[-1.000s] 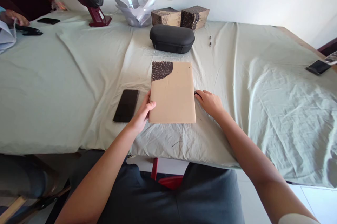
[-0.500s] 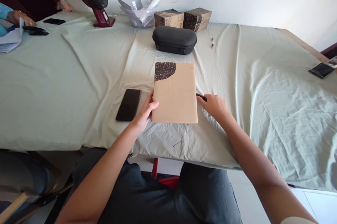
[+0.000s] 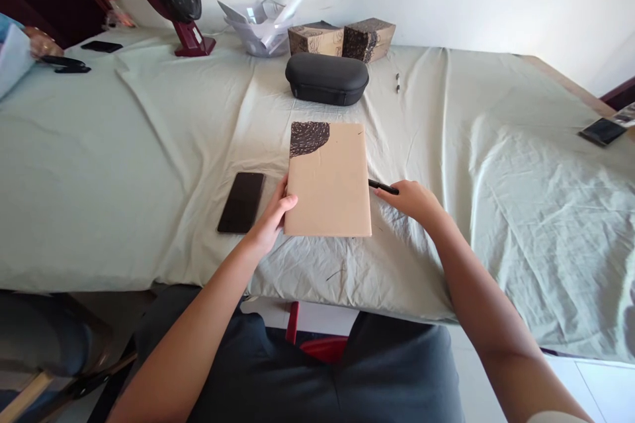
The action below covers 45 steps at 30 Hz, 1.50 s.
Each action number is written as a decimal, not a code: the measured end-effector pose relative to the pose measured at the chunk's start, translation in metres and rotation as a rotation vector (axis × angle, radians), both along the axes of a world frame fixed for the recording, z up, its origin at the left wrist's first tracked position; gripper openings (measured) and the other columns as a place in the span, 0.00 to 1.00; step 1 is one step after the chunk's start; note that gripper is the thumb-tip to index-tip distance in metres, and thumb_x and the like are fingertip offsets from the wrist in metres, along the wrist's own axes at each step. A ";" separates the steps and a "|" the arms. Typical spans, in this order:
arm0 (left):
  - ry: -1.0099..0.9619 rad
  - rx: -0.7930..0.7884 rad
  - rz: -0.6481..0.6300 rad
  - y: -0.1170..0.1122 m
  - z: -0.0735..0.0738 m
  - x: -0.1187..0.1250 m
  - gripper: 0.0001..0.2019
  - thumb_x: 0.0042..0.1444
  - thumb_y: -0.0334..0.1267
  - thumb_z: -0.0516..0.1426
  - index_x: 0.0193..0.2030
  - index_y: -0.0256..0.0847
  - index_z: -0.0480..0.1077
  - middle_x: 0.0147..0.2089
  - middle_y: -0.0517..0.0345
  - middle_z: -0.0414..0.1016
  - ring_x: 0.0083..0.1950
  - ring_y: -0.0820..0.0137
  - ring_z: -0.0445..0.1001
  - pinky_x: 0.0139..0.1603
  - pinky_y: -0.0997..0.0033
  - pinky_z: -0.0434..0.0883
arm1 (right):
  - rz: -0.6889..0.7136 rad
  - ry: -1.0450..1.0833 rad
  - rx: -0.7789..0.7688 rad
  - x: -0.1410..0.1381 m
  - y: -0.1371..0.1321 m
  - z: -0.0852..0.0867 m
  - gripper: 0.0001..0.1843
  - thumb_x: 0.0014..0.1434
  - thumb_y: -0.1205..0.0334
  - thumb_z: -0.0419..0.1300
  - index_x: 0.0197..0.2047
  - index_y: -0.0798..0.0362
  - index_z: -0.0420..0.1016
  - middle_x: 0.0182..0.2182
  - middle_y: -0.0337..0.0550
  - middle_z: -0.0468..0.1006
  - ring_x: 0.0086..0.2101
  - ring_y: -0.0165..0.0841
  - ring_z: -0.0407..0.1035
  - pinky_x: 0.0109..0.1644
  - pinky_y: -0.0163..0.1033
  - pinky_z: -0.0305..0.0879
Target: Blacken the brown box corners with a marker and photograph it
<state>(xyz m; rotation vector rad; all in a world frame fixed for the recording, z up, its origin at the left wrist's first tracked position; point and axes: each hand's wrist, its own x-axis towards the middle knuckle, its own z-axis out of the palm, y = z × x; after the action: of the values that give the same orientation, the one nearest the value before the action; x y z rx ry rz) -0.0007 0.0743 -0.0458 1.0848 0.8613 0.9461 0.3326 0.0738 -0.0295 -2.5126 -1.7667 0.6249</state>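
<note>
A tan cardboard box [image 3: 330, 188] with a patch of dense black scribble at its far left corner is tilted up in front of me. My left hand [image 3: 275, 214] grips its left side, thumb on the upper face and the other fingers hidden beneath. At the right edge of the box is a black marker [image 3: 384, 187]. My right hand [image 3: 411, 199] is closed around this marker, whose far end disappears by the box's side. Left of the box lies a dark smartphone [image 3: 241, 202].
Beyond the box sits a black hard case [image 3: 327, 79], with two patterned cardboard boxes [image 3: 316, 40] behind it. A clear plastic basket [image 3: 258, 38] and a fan [image 3: 195, 42] stand by the wall. Another person's hand [image 3: 43, 44] is at far left. Green cloth [image 3: 99, 198] covers the table.
My right hand has shifted a little to the right, and more of the marker shows beside the box. My left hand keeps its hold. The other person's papers have moved left.
</note>
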 end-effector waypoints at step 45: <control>-0.004 0.035 0.009 -0.002 0.001 0.007 0.52 0.57 0.58 0.65 0.83 0.43 0.50 0.82 0.40 0.57 0.80 0.44 0.61 0.80 0.43 0.60 | 0.069 1.268 0.939 -0.023 0.007 0.024 0.24 0.68 0.31 0.58 0.42 0.44 0.68 0.21 0.35 0.78 0.15 0.29 0.62 0.21 0.38 0.53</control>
<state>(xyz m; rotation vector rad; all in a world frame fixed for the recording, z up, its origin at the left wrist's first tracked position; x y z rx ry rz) 0.0067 0.0724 -0.0449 1.1095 0.8497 0.9740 0.3095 0.0804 -0.0058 -0.9781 -1.1418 0.8153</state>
